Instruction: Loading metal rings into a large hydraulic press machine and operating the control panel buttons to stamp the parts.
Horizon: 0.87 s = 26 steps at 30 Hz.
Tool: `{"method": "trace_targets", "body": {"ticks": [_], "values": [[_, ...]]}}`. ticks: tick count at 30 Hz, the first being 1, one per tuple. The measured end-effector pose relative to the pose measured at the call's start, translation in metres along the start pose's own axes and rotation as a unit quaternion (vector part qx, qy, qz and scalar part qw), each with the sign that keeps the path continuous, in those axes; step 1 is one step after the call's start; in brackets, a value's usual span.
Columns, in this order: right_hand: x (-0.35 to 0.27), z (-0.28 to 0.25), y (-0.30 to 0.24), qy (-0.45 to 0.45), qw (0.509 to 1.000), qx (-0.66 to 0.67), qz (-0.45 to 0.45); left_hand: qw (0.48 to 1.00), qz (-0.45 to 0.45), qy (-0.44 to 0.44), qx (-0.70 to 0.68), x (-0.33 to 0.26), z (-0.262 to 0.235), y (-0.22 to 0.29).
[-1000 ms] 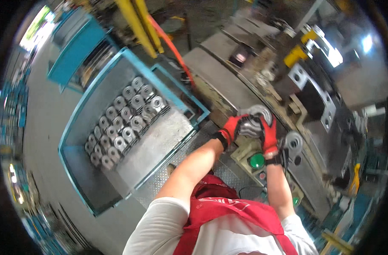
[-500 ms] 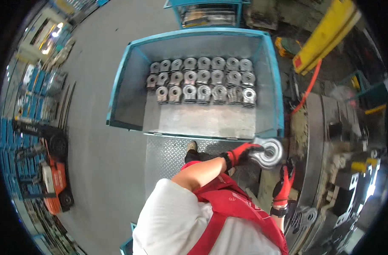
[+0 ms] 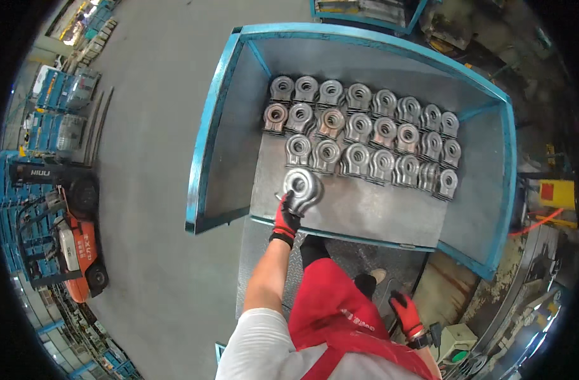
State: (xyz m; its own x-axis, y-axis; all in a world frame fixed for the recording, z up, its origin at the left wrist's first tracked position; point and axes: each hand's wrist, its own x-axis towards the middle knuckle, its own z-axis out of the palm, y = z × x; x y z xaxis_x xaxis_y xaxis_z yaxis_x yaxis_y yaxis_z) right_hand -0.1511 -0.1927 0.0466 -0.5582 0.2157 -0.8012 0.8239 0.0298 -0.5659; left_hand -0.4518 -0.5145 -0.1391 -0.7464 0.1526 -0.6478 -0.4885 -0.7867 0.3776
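My left hand point(image 3: 288, 217), in a red and black glove, grips a small stack of grey ring-shaped metal plates point(image 3: 306, 197), each with a round hole and a short tab. It holds them just inside the near edge of a blue-framed metal bin point(image 3: 204, 136), left of the middle. Beyond it, similar plates point(image 3: 358, 155) stand in stacks, in three rows across the bin floor; a few have a coppery tint. My right hand point(image 3: 406, 315), gloved alike, hangs low beside my red apron point(image 3: 346, 310). Its fingers are slightly apart, with nothing visible in them.
An orange forklift point(image 3: 80, 253) stands on the grey floor at the left, near stacked blue crates point(image 3: 39, 133). At lower right are a box with a green button point(image 3: 457, 345) and machinery point(image 3: 524, 323). Patterned metal plate point(image 3: 254, 278) lies underfoot. Another blue rack point(image 3: 365, 12) stands beyond the bin.
My left hand has carried the plates from the right side, outside the bin, leftward over its near edge. My right hand has dropped lower. The view has turned, so the bin appears larger and tilted.
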Motion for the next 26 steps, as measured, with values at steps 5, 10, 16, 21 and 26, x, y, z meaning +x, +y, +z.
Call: {"method": "trace_targets", "body": {"ticks": [5, 10, 16, 21, 26], "values": [[0.032, 0.065, -0.024, -0.025, 0.997, 0.031, 0.07, 0.994, 0.086, 0.065, -0.015, 0.105, -0.054, 0.054], [0.051, 0.094, -0.054, -0.002, 0.995, 0.04, 0.094, 0.993, 0.087, 0.027, -0.075, 0.164, -0.049, 0.082], [0.049, 0.093, -0.039, 0.039, 0.995, -0.015, 0.094, 0.991, 0.122, 0.016, -0.06, 0.209, -0.076, 0.077], [0.037, 0.099, -0.02, 0.002, 0.99, -0.054, 0.131, 0.989, 0.079, -0.086, -0.096, 0.217, -0.043, 0.083], [0.035, 0.102, -0.005, 0.0, 0.985, -0.075, 0.158, 0.985, 0.043, -0.132, -0.099, 0.234, -0.067, 0.081]]}}
